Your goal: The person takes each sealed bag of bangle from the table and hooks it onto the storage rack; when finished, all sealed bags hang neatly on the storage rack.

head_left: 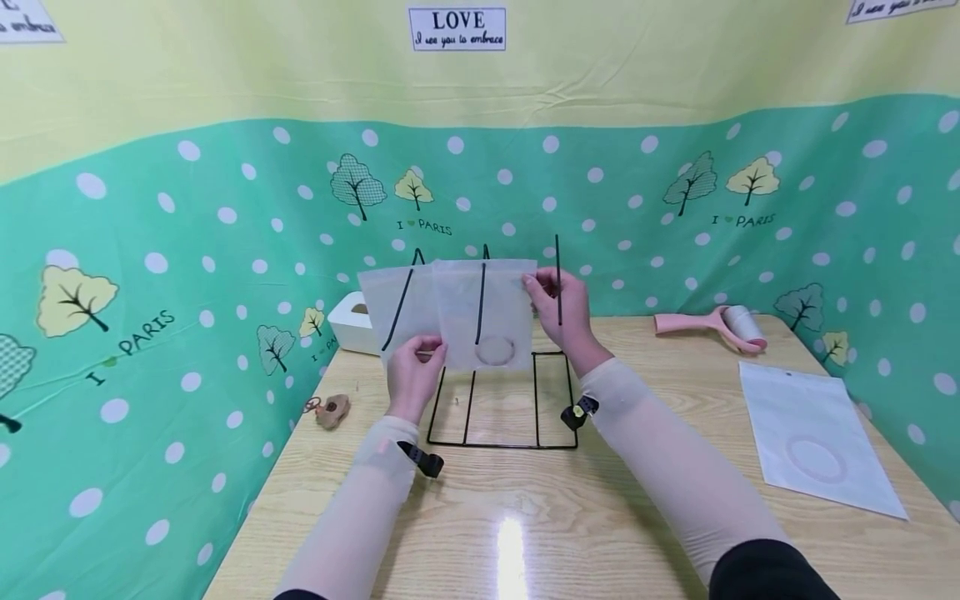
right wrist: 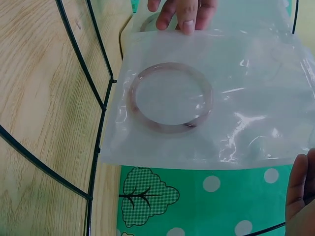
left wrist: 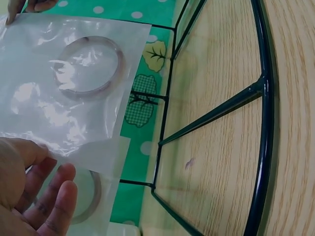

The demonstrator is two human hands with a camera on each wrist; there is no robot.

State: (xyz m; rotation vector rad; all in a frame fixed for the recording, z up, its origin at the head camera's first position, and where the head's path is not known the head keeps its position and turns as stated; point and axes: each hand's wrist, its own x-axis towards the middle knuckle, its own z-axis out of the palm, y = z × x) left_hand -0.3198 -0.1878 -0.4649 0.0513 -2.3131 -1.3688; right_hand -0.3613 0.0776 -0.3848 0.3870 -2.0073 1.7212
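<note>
My left hand [head_left: 415,379] pinches the left edge of a translucent plastic bag [head_left: 510,304] at its lower part. With thumb and fingers, my right hand [head_left: 566,312] grips the same bag by its upper right edge. A pale bangle with a brownish tint [right wrist: 170,129] lies inside, near the bag's bottom. Another translucent bag [head_left: 426,300] hangs at the left, partly overlapped by the first; its own bangle [left wrist: 96,196] shows behind my left fingers. Black prongs of a wire rack [head_left: 502,447] cross in front of both bags, and a third prong [head_left: 558,258] passes before my right hand.
A flat white bag with a ring shape [head_left: 810,408] lies at the right of the table. Behind it lies a pink-handled lint roller [head_left: 690,323]. At the left are a white box [head_left: 352,329] and a small brown trinket [head_left: 333,411]. A green dotted curtain [head_left: 225,250] surrounds the table.
</note>
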